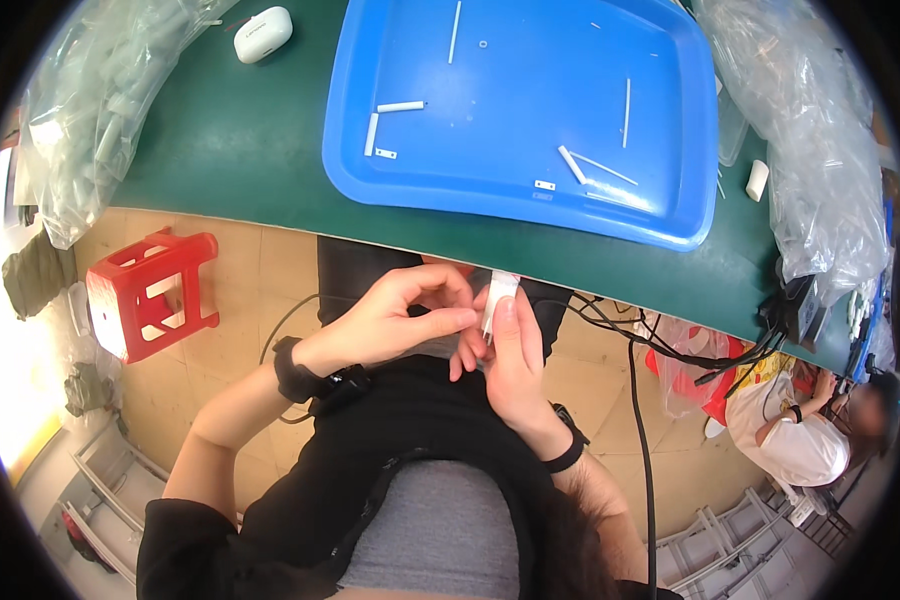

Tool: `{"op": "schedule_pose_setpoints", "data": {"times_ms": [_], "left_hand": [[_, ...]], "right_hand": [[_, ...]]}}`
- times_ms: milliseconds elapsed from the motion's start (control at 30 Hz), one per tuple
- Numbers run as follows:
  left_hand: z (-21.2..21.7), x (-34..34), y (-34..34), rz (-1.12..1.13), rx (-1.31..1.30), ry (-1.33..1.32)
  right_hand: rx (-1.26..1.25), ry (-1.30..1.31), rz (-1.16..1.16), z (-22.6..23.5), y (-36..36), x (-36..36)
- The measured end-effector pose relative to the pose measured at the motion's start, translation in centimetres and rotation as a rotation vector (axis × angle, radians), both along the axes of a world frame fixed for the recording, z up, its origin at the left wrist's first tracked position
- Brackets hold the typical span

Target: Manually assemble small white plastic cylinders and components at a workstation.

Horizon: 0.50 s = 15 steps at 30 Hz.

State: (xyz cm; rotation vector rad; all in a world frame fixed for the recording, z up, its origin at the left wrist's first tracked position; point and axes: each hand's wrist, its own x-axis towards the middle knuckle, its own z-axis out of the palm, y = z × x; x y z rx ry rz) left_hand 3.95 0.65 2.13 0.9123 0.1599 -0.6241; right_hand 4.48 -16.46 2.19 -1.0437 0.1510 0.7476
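At the table's front edge, just above my lap, my right hand (517, 358) grips a small white flat piece (501, 291) with its thumb laid over it. The lower end of the piece looks darker and thin, and its details are too small to tell. Close on its left, my left hand (415, 312) has thumb and forefinger drawn together beside the piece. Whatever those fingertips pinch, if anything, is hidden. The large blue tray (515, 212) lies beyond both hands, with white tubes (400, 106), thin white rods (626, 112) and small white plates (544, 185) in it.
The green table (240, 150) carries a white rounded case (263, 35) and a short white cylinder (757, 181). Clear plastic bags (810, 130) flank the tray. Black cables (642, 440) hang at right. A red stool (155, 290) stands at left; another person (805, 440) sits far right.
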Motion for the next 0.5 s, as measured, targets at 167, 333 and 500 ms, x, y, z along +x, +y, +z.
{"op": "schedule_pose_setpoints", "data": {"times_ms": [167,333,500], "left_hand": [[0.0,1.0,-0.7,-0.064,0.075,-0.007],[0.0,1.4,-0.5,-0.064,0.099,0.033],[-0.6,1.2,-0.1,-0.101,0.172,-0.054]], "right_hand": [[-0.016,-0.044,-0.082,0.2,1.2,-0.2],[-0.007,-0.068,-0.159,0.2,2.4,-0.4],[0.089,-0.001,-0.149,0.2,2.1,-0.1]]}}
